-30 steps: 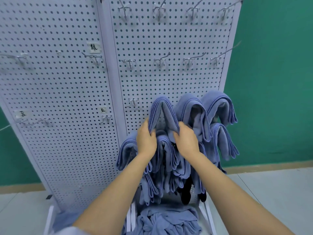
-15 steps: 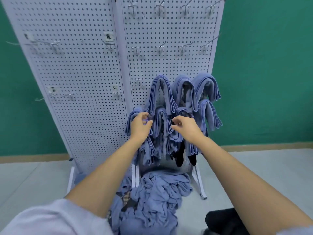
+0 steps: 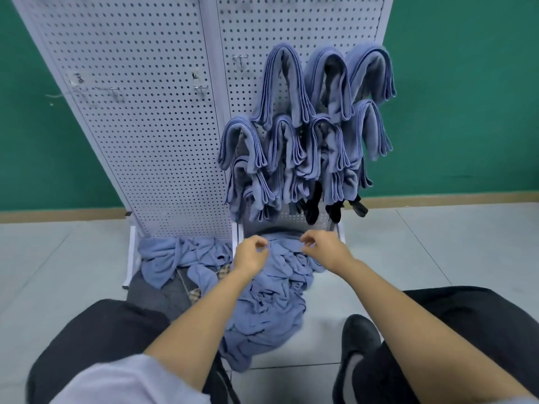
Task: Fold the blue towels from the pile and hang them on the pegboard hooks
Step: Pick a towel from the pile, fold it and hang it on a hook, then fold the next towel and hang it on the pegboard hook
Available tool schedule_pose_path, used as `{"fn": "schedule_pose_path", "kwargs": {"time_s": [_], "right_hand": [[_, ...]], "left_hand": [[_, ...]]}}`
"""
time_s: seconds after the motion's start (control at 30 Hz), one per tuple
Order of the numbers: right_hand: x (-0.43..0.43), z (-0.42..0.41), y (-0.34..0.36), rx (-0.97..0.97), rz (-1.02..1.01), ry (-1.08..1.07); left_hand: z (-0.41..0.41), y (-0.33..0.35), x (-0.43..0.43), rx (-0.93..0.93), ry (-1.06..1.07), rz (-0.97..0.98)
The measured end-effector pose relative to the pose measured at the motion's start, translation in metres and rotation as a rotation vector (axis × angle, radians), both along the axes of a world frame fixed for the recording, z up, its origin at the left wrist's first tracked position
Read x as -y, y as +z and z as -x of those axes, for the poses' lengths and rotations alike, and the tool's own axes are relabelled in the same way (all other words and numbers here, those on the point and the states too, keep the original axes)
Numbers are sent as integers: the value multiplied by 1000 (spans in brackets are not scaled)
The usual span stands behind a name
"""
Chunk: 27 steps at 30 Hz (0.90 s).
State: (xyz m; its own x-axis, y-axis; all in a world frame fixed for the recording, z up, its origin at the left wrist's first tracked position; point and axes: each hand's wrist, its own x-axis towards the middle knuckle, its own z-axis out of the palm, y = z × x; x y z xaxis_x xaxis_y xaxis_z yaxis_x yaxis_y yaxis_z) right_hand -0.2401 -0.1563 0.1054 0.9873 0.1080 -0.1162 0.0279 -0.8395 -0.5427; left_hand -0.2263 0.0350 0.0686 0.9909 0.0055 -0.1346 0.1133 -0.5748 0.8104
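Note:
A loose pile of blue towels (image 3: 271, 304) lies on the floor at the foot of the white pegboard (image 3: 145, 118). Several folded blue towels (image 3: 283, 83) hang from hooks on the board's right panel. My left hand (image 3: 250, 255) and my right hand (image 3: 323, 249) hover just above the top of the pile, side by side. The fingers of both hands are loosely curled and hold nothing.
Empty hooks (image 3: 201, 88) stick out of the left panel. A dark grey cloth and a checked one (image 3: 175, 290) lie under the pile's left side. My knees in black trousers (image 3: 96, 339) and a black shoe (image 3: 358, 342) flank the pile. A green wall (image 3: 466, 97) stands behind.
Both hands let go of the hung towel and dropped from the pegboard down to the pile on the floor. The view tilted downward and lower.

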Motion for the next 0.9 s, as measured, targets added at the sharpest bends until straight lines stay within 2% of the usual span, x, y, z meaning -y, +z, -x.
{"fn": "schedule_pose_path", "kwargs": {"time_s": [0.2, 0.4, 0.5, 0.67, 0.9], "right_hand": [[0, -33, -67, -168, 13, -43], [-2, -92, -134, -256, 42, -33], [-1, -130, -162, -283, 51, -36], [3, -185, -206, -222, 116, -25], [3, -213, -244, -281, 180, 20]], "left_hand": [[-30, -58, 1, -142, -11, -38], [-89, -119, 7, -259, 26, -44], [-123, -146, 12, -277, 27, -70], [-170, -187, 22, -283, 44, -155], [-175, -227, 29, -268, 64, -181]]}}
